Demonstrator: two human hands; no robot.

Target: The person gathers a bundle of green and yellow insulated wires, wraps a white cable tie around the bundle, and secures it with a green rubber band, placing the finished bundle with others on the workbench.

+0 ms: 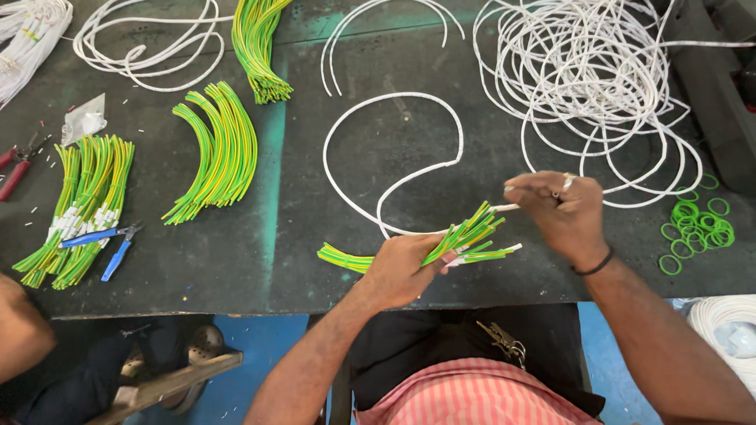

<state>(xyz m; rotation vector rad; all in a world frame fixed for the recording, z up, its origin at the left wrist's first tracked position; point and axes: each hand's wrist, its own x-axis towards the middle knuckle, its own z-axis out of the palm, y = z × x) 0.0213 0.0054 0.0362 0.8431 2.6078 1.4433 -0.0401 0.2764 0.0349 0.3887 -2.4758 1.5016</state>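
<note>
Near the table (236, 267) edge, left hand (402, 267) grips a bundle (465, 236) of green-yellow wires. Right hand (559, 212), just right of it, pinches one white-tipped wire (504, 208) at the bundle's far end. Pliers (110, 244) lie far left.

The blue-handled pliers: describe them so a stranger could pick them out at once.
Start at the dark worktable and go to its left edge, where a bundle of green-and-yellow wires with white-sleeved ends lies. The blue-handled pliers rest across that bundle's lower half. Their bright blue handles set them apart from the red-handled cutters farther left.
</note>
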